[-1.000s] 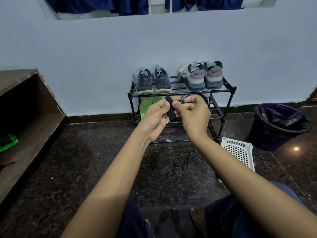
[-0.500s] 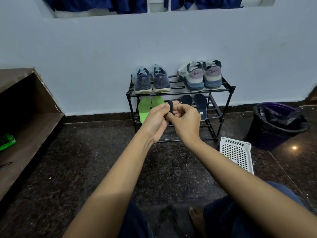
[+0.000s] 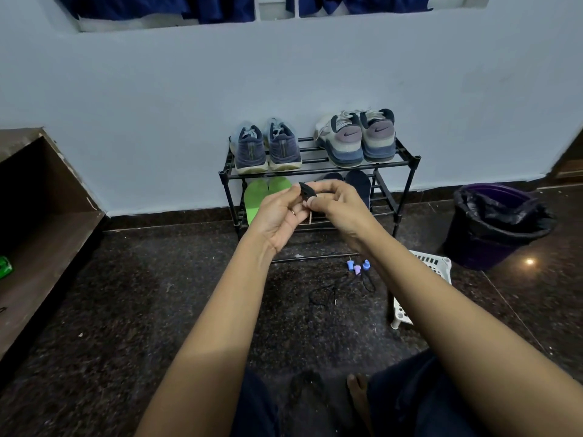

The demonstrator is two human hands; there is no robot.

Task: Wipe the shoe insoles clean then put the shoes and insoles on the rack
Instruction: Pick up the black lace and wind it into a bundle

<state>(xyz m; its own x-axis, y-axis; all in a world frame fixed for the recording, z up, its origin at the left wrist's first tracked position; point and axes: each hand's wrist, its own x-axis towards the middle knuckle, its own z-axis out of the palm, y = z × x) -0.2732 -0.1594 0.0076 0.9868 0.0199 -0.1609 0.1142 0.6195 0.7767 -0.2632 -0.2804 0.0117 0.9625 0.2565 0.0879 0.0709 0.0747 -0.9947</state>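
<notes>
Both forearms [image 3: 217,313] bare; thin ring [image 3: 293,212] on the left hand [image 3: 279,216]; dark navy trousers [image 3: 413,402]; a bare foot [image 3: 358,395]

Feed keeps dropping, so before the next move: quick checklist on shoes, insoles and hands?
1. Navy knit shoes on black metal rack, top shelf: ok.
2. Grey shoes with lilac heels on top shelf: ok.
3. Green insoles on the shelf below: ok.
4. Dark navy insoles on the shelf below: ok, partly hidden.
5. Hands free: not ok; left hand and right hand both pinch a small black item.
6. Insoles wiped clean: cannot tell.
</notes>
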